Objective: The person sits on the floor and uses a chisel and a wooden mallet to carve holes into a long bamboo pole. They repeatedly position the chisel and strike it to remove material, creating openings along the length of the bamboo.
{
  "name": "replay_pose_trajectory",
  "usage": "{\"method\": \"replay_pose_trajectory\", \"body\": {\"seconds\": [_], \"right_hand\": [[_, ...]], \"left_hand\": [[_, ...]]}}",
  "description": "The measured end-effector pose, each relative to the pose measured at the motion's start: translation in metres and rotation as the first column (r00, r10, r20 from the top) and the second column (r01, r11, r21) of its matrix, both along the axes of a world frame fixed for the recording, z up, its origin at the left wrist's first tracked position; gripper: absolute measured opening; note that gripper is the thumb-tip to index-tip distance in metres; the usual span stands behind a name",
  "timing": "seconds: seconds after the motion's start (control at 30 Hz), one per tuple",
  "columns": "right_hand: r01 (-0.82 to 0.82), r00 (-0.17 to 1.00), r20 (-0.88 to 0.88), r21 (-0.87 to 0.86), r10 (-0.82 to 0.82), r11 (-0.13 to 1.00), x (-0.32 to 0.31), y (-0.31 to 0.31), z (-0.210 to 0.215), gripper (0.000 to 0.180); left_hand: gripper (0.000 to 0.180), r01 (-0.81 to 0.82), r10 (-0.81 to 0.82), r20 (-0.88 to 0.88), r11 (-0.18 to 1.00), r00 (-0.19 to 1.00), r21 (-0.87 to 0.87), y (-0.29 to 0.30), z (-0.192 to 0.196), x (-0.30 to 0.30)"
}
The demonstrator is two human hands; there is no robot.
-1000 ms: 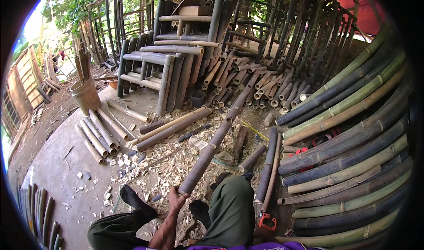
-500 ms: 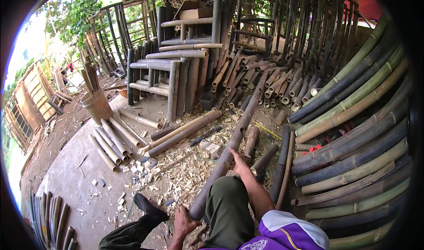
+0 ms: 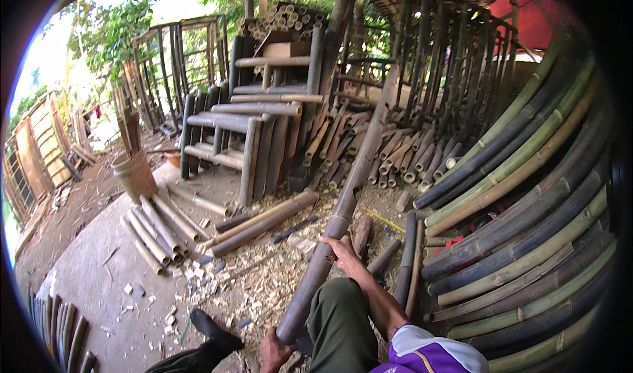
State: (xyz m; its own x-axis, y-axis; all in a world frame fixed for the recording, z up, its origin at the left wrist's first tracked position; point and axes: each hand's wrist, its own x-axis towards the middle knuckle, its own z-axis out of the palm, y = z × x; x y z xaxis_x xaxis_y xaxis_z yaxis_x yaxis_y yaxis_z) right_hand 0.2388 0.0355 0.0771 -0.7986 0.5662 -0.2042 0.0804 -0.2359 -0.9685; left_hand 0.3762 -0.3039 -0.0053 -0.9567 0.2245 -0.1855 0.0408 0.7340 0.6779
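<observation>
A long dark bamboo pole point(image 3: 347, 203) slants away from me, its far end raised in front of the bamboo pile. Notches or holes show along its side. My left hand point(image 3: 275, 350) is wrapped round its near end, low beside my knee. Farther up, my right hand point(image 3: 344, 253) grips the pole from its right side, just below a node, the fingers partly hidden behind it. My knee, in dark green trousers point(image 3: 343, 323), is bent right beside the pole.
Wood chips point(image 3: 264, 267) litter the ground. Cut bamboo lengths point(image 3: 155, 231) lie at left, near a bucket point(image 3: 134, 175). Bamboo furniture frames point(image 3: 254, 136) stand ahead, with a pile of cut bamboo point(image 3: 402, 152) behind the pole. Long bamboo poles point(image 3: 521, 228) are stacked along the right.
The pole's far end has risen and now stands higher in view. My right hand has closed round the pole from a looser, stretched-finger touch. My left hand stays at the near end.
</observation>
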Motion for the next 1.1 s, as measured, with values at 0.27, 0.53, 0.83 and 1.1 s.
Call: {"method": "replay_pose_trajectory", "body": {"seconds": [0.27, 0.53, 0.83, 1.1], "right_hand": [[0.067, 0.932, -0.361, 0.268, 0.035, 0.961, -0.017, 0.007, 0.104, 0.081], [0.293, 0.889, -0.458, 0.527, -0.023, 0.798, 0.028, 0.019, 0.133, 0.076], [0.253, 0.846, -0.499, 0.686, 0.187, 0.682, 0.064, 0.024, 0.146, 0.065], [0.043, 0.950, -0.191, 0.862, 0.246, 0.505, 0.090, 0.021, 0.129, 0.071]], "left_hand": [[0.086, 0.166, -0.161, -0.040, 0.946, 0.986, 0.277, 0.061, 0.009, -0.028], [0.082, 0.534, -0.435, -0.346, 0.796, 0.832, 0.285, 0.062, 0.157, -0.168], [0.056, 0.550, -0.195, -0.534, 0.511, 0.823, 0.661, 0.058, 0.415, -0.228], [0.048, 0.398, -0.068, -0.393, 0.133, 0.917, 0.908, 0.035, 0.472, -0.292]]}}
